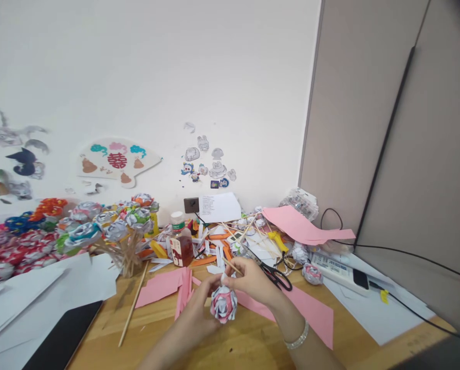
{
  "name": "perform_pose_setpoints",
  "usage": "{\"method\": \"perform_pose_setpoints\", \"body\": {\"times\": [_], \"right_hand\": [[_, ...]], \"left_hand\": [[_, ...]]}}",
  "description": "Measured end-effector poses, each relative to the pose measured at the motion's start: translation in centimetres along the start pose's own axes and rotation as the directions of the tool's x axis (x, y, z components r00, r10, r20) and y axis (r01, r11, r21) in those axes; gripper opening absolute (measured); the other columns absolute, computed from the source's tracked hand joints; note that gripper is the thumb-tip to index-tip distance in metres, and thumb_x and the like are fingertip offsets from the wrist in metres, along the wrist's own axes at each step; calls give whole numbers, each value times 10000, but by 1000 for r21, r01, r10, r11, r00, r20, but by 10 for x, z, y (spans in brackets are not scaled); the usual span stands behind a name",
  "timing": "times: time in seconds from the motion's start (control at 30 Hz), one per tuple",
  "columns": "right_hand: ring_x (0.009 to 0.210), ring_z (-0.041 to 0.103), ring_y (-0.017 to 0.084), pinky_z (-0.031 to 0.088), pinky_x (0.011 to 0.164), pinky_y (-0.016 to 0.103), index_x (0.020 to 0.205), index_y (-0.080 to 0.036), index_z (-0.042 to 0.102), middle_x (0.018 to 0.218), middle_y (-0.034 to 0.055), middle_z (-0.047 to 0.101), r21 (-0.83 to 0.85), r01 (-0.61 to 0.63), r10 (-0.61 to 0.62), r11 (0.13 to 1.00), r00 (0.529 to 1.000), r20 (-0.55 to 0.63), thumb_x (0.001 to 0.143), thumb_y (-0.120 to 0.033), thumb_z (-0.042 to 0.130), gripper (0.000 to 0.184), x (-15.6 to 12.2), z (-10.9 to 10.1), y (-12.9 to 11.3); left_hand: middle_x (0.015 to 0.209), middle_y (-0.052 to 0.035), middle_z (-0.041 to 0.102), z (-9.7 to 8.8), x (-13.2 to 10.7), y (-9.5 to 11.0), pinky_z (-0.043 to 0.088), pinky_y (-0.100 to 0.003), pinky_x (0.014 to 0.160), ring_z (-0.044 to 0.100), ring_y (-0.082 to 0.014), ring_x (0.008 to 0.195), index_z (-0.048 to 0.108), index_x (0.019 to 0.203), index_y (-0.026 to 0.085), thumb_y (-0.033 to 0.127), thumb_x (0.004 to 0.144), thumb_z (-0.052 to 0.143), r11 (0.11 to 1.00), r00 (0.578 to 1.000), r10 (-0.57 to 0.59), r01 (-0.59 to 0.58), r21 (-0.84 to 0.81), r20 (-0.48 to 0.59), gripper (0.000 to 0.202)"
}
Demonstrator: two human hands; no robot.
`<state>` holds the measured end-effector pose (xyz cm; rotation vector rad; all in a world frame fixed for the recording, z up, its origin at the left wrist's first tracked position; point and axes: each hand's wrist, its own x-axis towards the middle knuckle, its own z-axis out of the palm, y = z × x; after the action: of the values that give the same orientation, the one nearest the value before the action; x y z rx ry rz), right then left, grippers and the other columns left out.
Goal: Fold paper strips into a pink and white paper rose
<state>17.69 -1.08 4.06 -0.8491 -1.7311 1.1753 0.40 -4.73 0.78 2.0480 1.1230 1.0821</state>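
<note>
A white and pink paper rose [224,304] hangs head-down toward me between my hands, over the wooden table. My left hand [204,303] is closed around the flower's left side, partly hidden behind it. With thumb and fingers pinched, my right hand [247,280] grips the thin wooden stick [232,265] and the white paper base at the flower's back. Pink paper strips [183,294] lie just left of my hands, and a larger pink sheet [310,311] lies under my right wrist. Black-handled scissors [278,276] rest just beyond my right hand.
A drink bottle [181,241] stands among paper scraps at the back. Finished paper flowers [85,232] crowd the left side. One loose stick [133,303] and a black tablet-like slab [63,336] lie at left. A power strip [339,272] and cables sit at right.
</note>
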Motion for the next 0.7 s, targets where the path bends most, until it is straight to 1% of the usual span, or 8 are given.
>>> {"method": "perform_pose_setpoints", "body": {"times": [0.07,0.13,0.27,0.33,0.43,0.5,0.57,0.7], "right_hand": [[642,456,104,359,598,205,749,-168,581,681,-47,513,-32,6,-6,999,1000,-7,666,-189,646,107,0,-1,2],[638,451,102,361,598,205,750,-167,574,678,-49,504,-28,7,-7,1000,1000,-10,671,-193,646,110,1,-1,3],[639,470,107,372,596,210,751,-170,557,681,-50,505,64,11,-9,998,999,-34,680,-199,635,110,1,5,3],[650,488,114,384,609,217,745,-173,544,687,-48,512,120,22,-15,993,998,-58,678,-212,641,124,1,8,3],[662,506,123,394,631,231,748,-175,528,700,-41,528,195,40,-28,980,998,-63,677,-230,650,152,2,12,3],[661,500,120,389,633,230,754,-171,524,703,-40,524,215,44,-33,976,998,-53,678,-221,646,151,2,13,4],[658,483,113,375,622,221,752,-168,523,699,-43,508,204,41,-33,978,999,-41,681,-207,636,140,2,12,4],[656,456,104,355,602,208,768,-171,528,706,-48,487,151,23,-22,988,1000,-10,697,-213,629,131,1,8,3]], "left_hand": [[1160,-92,613,0,0,1,471,-374,913,574,-242,1075,473,1190,203,72,601,610,1000,1000,5,-5,-11,-5,619],[1156,-90,615,0,0,1,470,-375,918,572,-243,1080,470,1196,202,57,596,602,1000,1000,8,-8,-20,-2,630],[1272,-111,552,3,-2,-2,427,-402,985,509,-260,1184,416,1273,202,33,598,578,1000,1000,3,-4,-27,-23,715],[1336,-121,502,5,-3,-2,407,-414,1010,463,-269,1236,379,1313,202,47,613,572,1000,999,-17,16,-13,-49,742],[1374,-136,461,9,-3,0,397,-416,1024,428,-281,1270,363,1333,189,84,625,581,999,994,-37,40,27,-105,748],[1349,-144,485,11,-2,2,401,-424,1019,447,-290,1253,397,1307,174,95,614,588,998,989,-39,46,46,-145,723],[1285,-143,541,13,0,6,421,-436,997,498,-296,1200,449,1255,167,89,589,589,998,985,-29,38,48,-172,685],[1176,-120,606,12,2,12,469,-412,936,570,-279,1098,503,1186,170,78,569,576,1000,982,-3,2,-3,-189,628]]}}
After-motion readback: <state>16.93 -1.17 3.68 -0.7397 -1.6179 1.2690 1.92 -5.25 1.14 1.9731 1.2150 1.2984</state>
